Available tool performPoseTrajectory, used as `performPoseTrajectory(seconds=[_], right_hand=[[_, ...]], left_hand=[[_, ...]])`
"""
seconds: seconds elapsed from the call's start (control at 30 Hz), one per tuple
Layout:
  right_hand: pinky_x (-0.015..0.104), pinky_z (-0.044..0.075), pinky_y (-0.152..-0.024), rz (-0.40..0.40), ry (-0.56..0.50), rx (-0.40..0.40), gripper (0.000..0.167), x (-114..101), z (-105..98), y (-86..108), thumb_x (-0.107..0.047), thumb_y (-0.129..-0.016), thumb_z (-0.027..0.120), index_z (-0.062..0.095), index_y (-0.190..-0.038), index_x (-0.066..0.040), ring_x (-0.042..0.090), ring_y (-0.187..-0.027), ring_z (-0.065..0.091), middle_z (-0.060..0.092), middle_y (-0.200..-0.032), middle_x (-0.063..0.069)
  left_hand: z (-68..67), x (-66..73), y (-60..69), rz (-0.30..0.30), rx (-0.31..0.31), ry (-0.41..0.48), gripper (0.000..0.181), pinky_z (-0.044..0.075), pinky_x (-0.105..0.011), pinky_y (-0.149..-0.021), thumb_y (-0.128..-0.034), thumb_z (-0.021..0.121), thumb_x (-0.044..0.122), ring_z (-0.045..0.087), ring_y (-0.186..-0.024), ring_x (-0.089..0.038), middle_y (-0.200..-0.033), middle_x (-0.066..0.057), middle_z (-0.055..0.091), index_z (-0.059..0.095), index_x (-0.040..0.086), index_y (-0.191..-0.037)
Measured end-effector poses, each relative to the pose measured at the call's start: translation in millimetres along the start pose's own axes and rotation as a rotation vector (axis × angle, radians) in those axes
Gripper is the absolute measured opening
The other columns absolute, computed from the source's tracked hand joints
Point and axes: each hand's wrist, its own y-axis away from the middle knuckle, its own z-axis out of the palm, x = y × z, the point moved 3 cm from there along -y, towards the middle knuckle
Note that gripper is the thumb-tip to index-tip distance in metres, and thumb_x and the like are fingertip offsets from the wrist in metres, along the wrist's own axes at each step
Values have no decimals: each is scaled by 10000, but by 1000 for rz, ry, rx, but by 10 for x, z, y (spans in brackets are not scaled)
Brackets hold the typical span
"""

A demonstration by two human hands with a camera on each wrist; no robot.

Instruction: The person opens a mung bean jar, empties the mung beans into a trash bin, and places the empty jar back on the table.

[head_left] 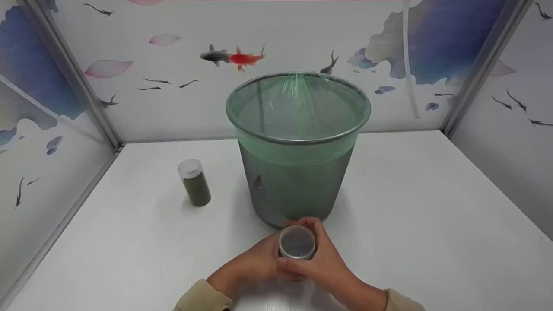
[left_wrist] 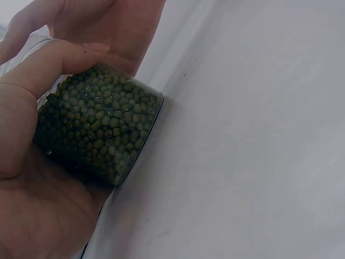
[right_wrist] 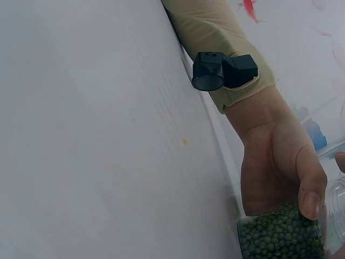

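Note:
A clear jar of green mung beans [left_wrist: 102, 121] stands on the white table in front of me, its round top [head_left: 297, 242] facing up in the head view. My left hand [head_left: 258, 259] grips the jar's lower body, with the thumb across its side in the left wrist view. Around the upper part curls my right hand [head_left: 330, 261], thumb on the near side and fingers on the far side. Clear ridged plastic [right_wrist: 337, 208] shows at the jar's upper end in the right wrist view. The two hands hide much of the jar from above.
Just beyond my hands stands a dark mesh waste bin [head_left: 298, 185] lined with a green plastic bag [head_left: 298, 151]. A second clear jar of green beans [head_left: 198, 188] stands upright to its left. Printed wall panels [head_left: 181, 112] border the white table [head_left: 414, 216].

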Motion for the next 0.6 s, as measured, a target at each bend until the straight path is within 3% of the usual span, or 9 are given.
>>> performPoseTrajectory(seconds=[0.23,0.6], right_hand=[[439,418,-1074,-6,7,-43,732,-9,4,5,-261,-819,930,572,-1441,-116,228,-1265,560,617,-1405,47],[450,408,-1090,-16,17,-34,752,-16,2,2,-250,-805,942,570,-1449,-141,231,-1288,554,603,-1436,75]], left_hand=[[10,12,5,14,-4,-23,739,429,-297,-1134,-829,909,132,583,-1275,-107,-1378,84,626,552,214,-1471],[3,-1,1,20,1,-22,757,423,-301,-1143,-827,911,125,583,-1273,-108,-1379,81,627,542,199,-1483]])
